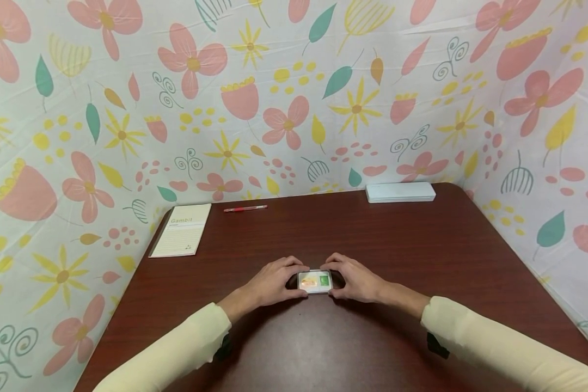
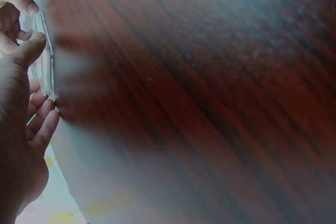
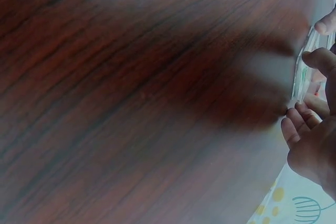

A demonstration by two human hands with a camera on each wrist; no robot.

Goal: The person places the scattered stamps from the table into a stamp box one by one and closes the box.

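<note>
A small flat case of clear plastic, with an orange picture and a green square showing through its top, is at the front middle of the table. My left hand pinches its left end between thumb and fingers. At the opposite end my right hand grips it the same way. In the left wrist view the clear edge of the case stands close over the tabletop, thumb on the near side. The right wrist view shows the case edge-on too, partly covered by fingers.
On the dark wood table, a notebook marked "Gambit" lies at the back left. A red pen is beside it. Near the back right edge sits a pale blue box. Flower-patterned cloth hangs around the table.
</note>
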